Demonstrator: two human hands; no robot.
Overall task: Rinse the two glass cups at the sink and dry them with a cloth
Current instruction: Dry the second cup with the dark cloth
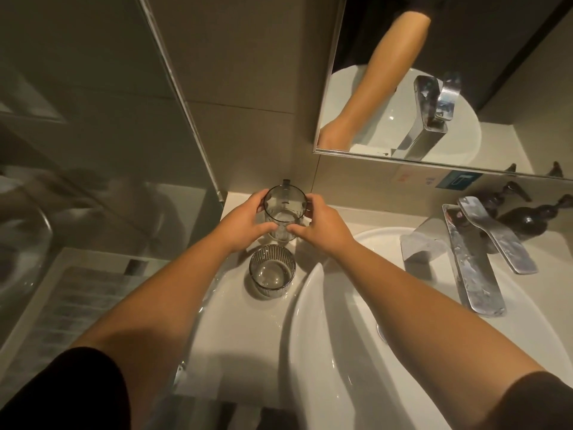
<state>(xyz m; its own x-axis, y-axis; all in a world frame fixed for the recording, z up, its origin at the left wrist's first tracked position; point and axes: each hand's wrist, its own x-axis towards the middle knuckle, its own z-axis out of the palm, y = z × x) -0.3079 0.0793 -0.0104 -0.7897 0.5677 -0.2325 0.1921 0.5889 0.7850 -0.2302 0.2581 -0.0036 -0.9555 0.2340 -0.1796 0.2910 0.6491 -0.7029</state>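
Note:
Two grey-tinted glass cups stand at the back left corner of the counter. The far cup (284, 209) is smooth and upright; my left hand (248, 223) and my right hand (322, 226) both grip its sides. The near cup (272, 274) is ribbed, upright and untouched, just in front of the far one, beside the white sink basin (325, 352). No cloth is in view.
A chrome faucet (474, 265) with a flat lever reaches over the basin from the right. Dark soap dispensers (533, 218) stand behind it. A mirror (434, 88) hangs on the back wall, and a glass shower panel (108, 135) borders the counter on the left.

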